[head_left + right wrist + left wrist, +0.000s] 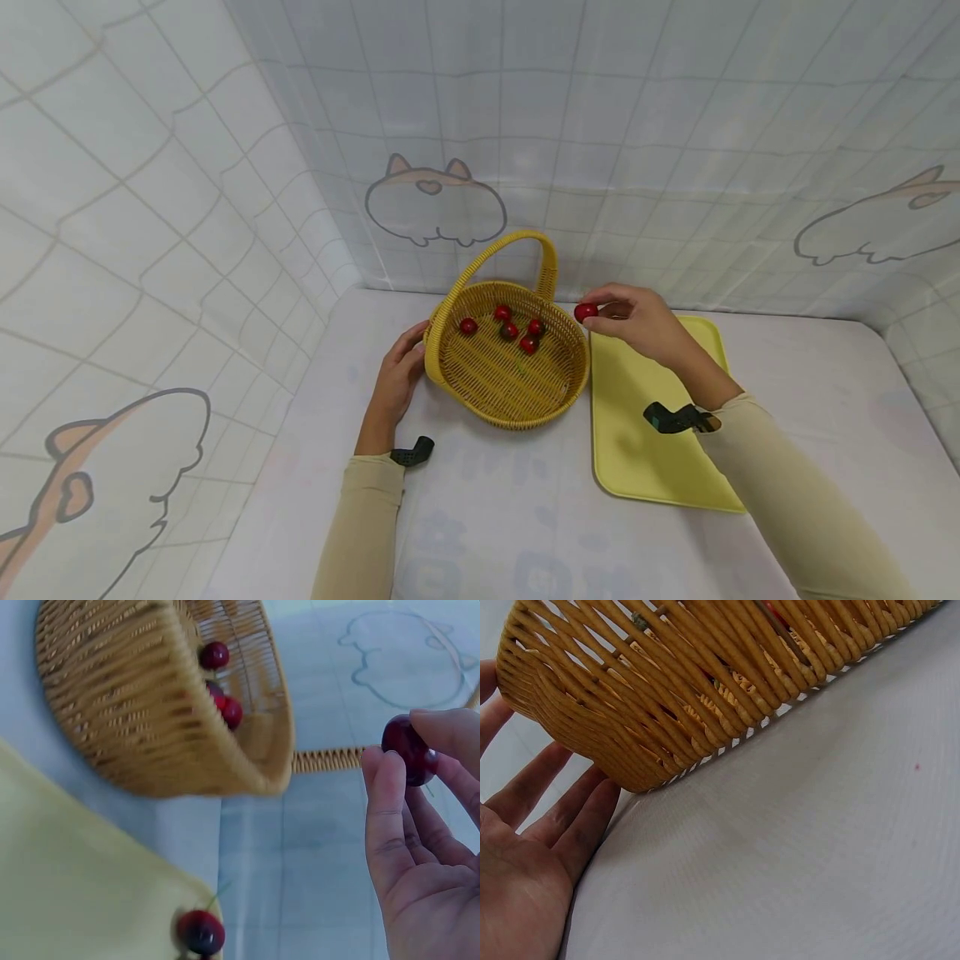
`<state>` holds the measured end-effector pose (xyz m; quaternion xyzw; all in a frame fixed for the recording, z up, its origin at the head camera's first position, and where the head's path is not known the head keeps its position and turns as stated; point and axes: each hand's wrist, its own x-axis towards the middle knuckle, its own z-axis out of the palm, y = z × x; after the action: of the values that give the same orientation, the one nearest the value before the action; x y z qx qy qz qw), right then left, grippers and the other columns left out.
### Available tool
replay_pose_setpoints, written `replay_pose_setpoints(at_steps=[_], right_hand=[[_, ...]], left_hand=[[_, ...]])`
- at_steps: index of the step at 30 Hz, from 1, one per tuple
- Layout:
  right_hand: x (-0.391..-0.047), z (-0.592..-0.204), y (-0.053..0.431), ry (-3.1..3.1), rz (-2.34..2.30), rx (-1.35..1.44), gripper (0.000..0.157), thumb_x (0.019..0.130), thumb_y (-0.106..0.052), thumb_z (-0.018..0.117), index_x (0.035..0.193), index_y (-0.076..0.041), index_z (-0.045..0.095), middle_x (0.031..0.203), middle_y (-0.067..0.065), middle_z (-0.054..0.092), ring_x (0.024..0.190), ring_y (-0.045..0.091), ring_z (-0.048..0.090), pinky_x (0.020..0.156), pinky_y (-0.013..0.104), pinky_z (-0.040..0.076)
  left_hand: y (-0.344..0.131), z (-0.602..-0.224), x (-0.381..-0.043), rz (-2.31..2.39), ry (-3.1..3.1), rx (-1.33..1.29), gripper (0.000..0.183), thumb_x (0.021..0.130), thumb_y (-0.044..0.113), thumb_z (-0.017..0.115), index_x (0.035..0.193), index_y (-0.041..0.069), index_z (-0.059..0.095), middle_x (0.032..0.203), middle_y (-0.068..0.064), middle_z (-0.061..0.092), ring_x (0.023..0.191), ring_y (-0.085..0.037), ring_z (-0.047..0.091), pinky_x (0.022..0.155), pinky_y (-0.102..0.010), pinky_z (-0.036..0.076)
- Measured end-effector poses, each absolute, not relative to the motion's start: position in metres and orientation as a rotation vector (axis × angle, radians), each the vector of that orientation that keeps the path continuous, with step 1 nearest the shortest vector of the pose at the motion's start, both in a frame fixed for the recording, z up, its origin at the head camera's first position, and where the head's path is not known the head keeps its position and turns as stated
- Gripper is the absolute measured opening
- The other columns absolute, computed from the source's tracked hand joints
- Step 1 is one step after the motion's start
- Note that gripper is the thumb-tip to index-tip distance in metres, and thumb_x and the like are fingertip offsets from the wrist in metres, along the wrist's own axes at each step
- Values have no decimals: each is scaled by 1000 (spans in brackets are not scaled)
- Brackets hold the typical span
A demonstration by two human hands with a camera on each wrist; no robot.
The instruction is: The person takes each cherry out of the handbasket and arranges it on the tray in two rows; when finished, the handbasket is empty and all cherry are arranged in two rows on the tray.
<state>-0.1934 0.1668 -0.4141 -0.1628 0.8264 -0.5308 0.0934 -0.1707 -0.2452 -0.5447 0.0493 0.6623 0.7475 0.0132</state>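
Note:
A dark red cherry (406,750) is pinched between the thumb and fingers of my right hand (641,323), just past the right rim of the yellow woven basket (517,423). Inside that basket several red cherries (508,332) lie toward the back. My left hand (395,377) is at the basket's left side; in the left wrist view its extended fingers (585,817) rest against the woven wall. Another cherry (201,931) with a green stem lies near the corner of the yellow tray (637,433), below my right hand.
The basket's tall arched handle (480,260) rises over its back left part. The tray stands right beside the basket on a white-covered table (495,517). A tiled-pattern curtain (645,167) with cartoon animals hangs along the back and left.

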Motion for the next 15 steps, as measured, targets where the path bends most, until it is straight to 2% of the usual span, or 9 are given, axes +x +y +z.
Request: replay_pose_setpoints(at_steps=[5,8,15], right_hand=[[-191,-417,185,2423,-1659,-416,34,95,-18,74,126,-7,68,114,12,73,95,13,72,80,32,59],[-189,-419,195,2426,-1678,-396,38,96,-18,72,130,-3,64,116,15,72,96,12,73,82,31,60],[-184,-428,214,2467,-1701,-247,42,94,-27,75,131,-9,66,124,13,68,103,7,72,87,21,55]], left_hand=[[-246,-547,-171,2339,2060,158,46,106,28,55,150,16,51,152,-7,49,135,-14,52,106,-22,46],[-246,-547,-171,2345,2054,158,46,106,28,56,150,16,52,151,-7,49,135,-15,52,106,-23,46],[-246,-548,-171,2340,2038,149,45,107,25,54,151,15,50,152,-7,48,136,-15,51,107,-23,45]])
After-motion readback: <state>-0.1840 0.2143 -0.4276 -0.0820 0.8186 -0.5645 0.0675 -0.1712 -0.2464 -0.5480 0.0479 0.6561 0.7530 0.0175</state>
